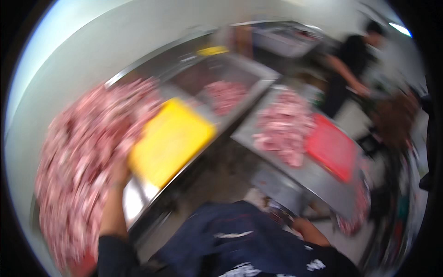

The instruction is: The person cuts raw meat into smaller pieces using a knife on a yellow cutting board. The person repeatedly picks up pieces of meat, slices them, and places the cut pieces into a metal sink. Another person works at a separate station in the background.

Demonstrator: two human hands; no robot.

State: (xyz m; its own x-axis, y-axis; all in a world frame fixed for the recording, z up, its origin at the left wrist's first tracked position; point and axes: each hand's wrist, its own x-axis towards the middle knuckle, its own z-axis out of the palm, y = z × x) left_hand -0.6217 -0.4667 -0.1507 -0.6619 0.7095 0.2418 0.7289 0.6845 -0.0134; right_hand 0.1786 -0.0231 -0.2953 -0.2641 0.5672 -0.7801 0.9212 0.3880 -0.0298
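A large heap of raw meat pieces (79, 159) fills the left side of a steel table. My left hand (121, 169) reaches to the heap's right edge, beside a yellow cutting board (173, 142); its fingers are blurred against the meat, so a hold on a piece cannot be made out. Low at the right of my body is my right hand (294, 221), close to something dark and blurred that may be a tool; the grip is not clear.
A steel basin (256, 69) holds smaller meat pieces. Across a gap stands a second steel table (277, 152) with meat and a red cutting board (332, 147). Another person (349, 62) stands at the back right. A pale bin (287, 41) is at the rear.
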